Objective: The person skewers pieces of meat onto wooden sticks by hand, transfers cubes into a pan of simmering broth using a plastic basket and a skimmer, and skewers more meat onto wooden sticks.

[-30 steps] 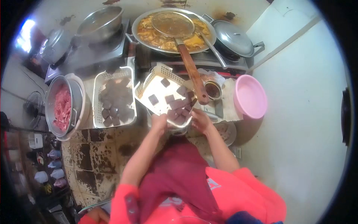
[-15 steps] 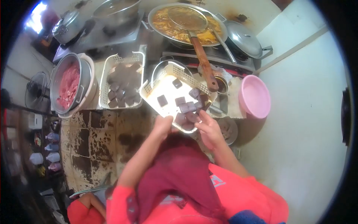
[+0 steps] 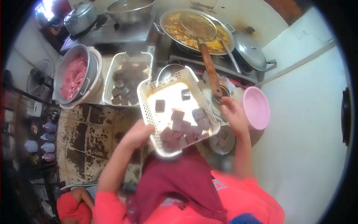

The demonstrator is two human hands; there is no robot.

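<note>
My left hand [image 3: 138, 133] grips the left edge of a white perforated basket [image 3: 145, 100], its fingers partly hidden behind the rim. Several dark brown cubes [image 3: 177, 125] lie in it, mostly bunched at the near side. My right hand [image 3: 232, 109] is off the basket, to its right, with fingers closed at the lower end of the wooden handle [image 3: 210, 71] of a round strainer [image 3: 197, 25]. The strainer rests over a wide pan [image 3: 175, 30] of orange-brown food in liquid. Another white basket [image 3: 108, 84] of dark cubes stands to the left.
A metal bowl of raw meat [image 3: 74, 76] stands at the left, and a pink basin [image 3: 256, 108] at the right. Behind are a lidded pot [image 3: 80, 18], a large metal bowl [image 3: 130, 9] and a metal lid [image 3: 249, 48]. Another person [image 3: 76, 205] is at the lower left.
My right hand has left the basket and moved right and up to the strainer handle. The basket has come nearer to my body, still held by my left hand. The view has shifted.
</note>
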